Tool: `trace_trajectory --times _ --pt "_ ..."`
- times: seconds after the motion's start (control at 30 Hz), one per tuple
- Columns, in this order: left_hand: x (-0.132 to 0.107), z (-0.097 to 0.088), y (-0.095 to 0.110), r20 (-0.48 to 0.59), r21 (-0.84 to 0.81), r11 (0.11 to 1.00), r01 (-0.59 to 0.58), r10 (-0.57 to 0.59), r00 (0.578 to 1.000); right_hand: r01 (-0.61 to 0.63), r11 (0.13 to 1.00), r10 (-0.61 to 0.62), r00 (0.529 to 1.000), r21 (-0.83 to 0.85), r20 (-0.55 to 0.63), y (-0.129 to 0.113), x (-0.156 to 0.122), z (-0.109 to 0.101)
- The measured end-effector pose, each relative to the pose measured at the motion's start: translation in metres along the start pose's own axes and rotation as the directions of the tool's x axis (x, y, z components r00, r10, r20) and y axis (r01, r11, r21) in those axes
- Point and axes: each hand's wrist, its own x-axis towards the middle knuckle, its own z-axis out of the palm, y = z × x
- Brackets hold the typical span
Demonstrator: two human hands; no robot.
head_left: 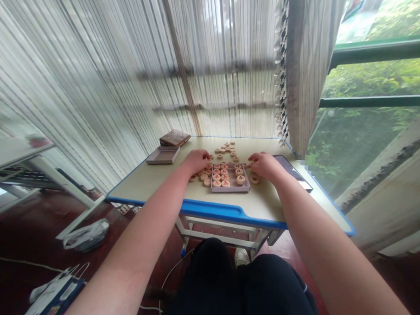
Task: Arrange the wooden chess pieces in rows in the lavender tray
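A shallow grey tray (pixel 244 187) sits on the small desk and holds several round wooden chess pieces (pixel 221 174) with red marks. My left hand (pixel 196 160) rests just left of the tray, fingers curled over loose pieces (pixel 202 176) on the desk. My right hand (pixel 264 165) is at the tray's right edge, fingers curled around a piece (pixel 248 165). More loose pieces (pixel 227 149) lie scattered behind the tray.
The desk (pixel 207 208) has a blue front rim. A grey box lid (pixel 163 155) and a brown box (pixel 174 138) lie at the back left; a dark phone (pixel 293 171) lies at the right. Striped curtains hang behind. A plastic bag (pixel 86 235) lies on the floor.
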Motion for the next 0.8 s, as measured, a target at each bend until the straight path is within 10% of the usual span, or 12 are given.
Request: trace_trajectory --times 0.4,0.8 --pt "-0.006 -0.009 -0.003 0.269 -0.11 0.994 -0.002 0.031 0.963 -0.141 0.99 0.142 0.989 0.024 -0.051 0.003 0.003 -0.006" --pt "-0.001 0.004 -0.005 0.076 0.079 0.991 -0.105 0.1 0.992 -0.22 0.965 0.234 0.968 -0.146 0.091 0.002 -0.001 -0.021"
